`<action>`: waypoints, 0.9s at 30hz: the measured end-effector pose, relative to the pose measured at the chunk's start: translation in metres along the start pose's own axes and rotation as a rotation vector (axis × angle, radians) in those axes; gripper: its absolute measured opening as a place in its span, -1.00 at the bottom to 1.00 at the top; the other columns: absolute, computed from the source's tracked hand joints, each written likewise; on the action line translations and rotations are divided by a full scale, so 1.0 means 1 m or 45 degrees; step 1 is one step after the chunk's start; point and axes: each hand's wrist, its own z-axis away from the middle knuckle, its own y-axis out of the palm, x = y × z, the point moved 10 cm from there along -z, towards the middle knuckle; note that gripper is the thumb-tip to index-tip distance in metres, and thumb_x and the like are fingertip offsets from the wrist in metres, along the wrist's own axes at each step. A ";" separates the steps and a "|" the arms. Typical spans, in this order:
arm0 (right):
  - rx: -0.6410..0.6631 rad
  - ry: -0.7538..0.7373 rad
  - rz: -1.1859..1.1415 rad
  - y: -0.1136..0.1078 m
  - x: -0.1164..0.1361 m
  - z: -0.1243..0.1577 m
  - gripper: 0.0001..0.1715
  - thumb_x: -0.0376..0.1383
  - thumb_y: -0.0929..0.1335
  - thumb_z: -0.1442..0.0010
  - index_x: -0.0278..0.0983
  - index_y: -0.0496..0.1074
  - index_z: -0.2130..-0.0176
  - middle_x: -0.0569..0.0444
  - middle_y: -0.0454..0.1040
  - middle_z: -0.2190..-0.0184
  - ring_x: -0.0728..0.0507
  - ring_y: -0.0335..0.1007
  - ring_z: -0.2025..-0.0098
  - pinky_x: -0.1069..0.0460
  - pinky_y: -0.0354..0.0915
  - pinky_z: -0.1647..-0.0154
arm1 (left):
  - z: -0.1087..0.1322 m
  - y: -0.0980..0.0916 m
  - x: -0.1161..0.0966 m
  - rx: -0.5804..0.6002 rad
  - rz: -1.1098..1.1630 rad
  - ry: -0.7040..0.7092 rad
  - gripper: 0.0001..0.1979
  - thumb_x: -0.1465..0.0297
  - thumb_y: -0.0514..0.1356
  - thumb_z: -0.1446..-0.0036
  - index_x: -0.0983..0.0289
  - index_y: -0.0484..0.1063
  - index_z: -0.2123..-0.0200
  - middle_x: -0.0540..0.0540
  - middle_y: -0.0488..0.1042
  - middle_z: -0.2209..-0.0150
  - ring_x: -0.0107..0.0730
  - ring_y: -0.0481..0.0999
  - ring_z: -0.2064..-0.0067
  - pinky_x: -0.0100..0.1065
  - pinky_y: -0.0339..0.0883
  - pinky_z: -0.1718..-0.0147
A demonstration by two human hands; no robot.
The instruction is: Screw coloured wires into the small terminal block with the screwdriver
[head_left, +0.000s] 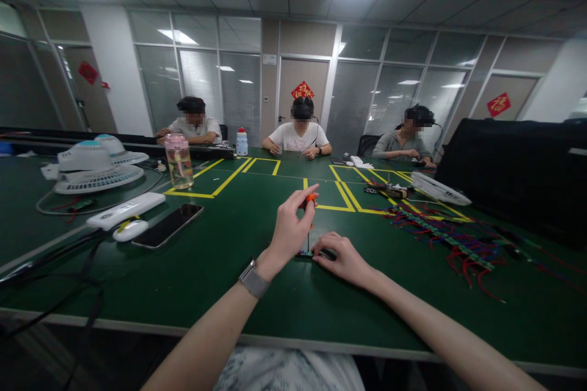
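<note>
My left hand [291, 226] is closed round the orange handle of a small screwdriver [310, 199], held upright with its tip down on a small dark part [306, 253] lying on the green table [220, 269]. A watch sits on that wrist. My right hand [343, 256] rests on the table just right of the part, fingers curled and pressing on its dark right end. What the part is exactly I cannot make out.
A bundle of red, blue and green wires [449, 238] lies to the right. A phone [169, 225], white mouse [129, 230], white remote [126, 210], fans [94, 171] and a pink-lidded bottle [178, 160] stand at left. Three people sit at the far side. A black box [518, 165] stands at right.
</note>
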 end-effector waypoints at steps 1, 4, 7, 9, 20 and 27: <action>-0.002 0.005 0.004 0.000 -0.001 0.000 -0.95 -0.34 0.36 -0.11 -0.23 0.44 0.40 0.10 0.54 0.40 -0.10 0.42 0.30 -0.02 0.24 0.12 | 0.000 -0.001 -0.001 -0.011 -0.026 0.004 -0.68 0.44 0.05 -0.21 0.21 0.39 -0.02 0.09 0.45 0.21 -0.41 0.44 0.21 -0.39 0.34 0.20; -0.013 0.022 0.016 -0.001 -0.001 0.001 -0.95 -0.35 0.37 -0.10 -0.22 0.45 0.41 0.11 0.54 0.41 -0.10 0.41 0.29 -0.01 0.24 0.14 | 0.001 -0.004 -0.004 -0.051 -0.138 0.022 -0.73 0.39 0.16 -0.15 0.19 0.46 0.06 0.06 0.38 0.24 -0.42 0.41 0.24 -0.38 0.33 0.19; -0.008 0.031 0.012 0.000 -0.001 0.000 -0.94 -0.37 0.37 -0.10 -0.23 0.45 0.41 0.11 0.55 0.40 -0.10 0.41 0.29 0.00 0.25 0.15 | 0.001 -0.004 -0.002 -0.054 -0.150 0.016 -0.70 0.38 0.12 -0.18 0.17 0.44 0.02 0.11 0.34 0.12 -0.38 0.40 0.10 -0.34 0.28 0.05; 0.000 0.038 0.010 0.001 -0.002 0.000 -0.94 -0.39 0.37 -0.09 -0.24 0.45 0.41 0.10 0.55 0.40 -0.10 0.42 0.29 0.01 0.25 0.16 | 0.000 0.000 0.002 -0.010 -0.060 0.001 -0.66 0.41 0.03 -0.24 0.18 0.37 -0.07 0.12 0.36 0.06 -0.38 0.41 0.05 -0.33 0.28 0.02; 0.003 0.071 -0.041 0.003 -0.008 0.003 -0.93 -0.38 0.38 -0.08 -0.24 0.44 0.33 0.09 0.53 0.35 -0.09 0.43 0.27 0.02 0.30 0.20 | 0.001 -0.007 -0.001 -0.084 -0.192 -0.001 -0.69 0.37 0.11 -0.19 0.18 0.42 -0.01 0.10 0.33 0.13 -0.37 0.39 0.09 -0.33 0.27 0.05; -0.006 0.059 -0.135 0.004 -0.008 0.003 -0.79 -0.38 0.36 -0.10 -0.25 0.40 0.19 0.06 0.52 0.26 -0.09 0.45 0.21 0.02 0.33 0.15 | 0.001 0.001 0.006 -0.033 -0.034 -0.009 -0.63 0.44 0.05 -0.23 0.22 0.30 -0.11 0.10 0.44 0.15 -0.43 0.45 0.20 -0.38 0.34 0.17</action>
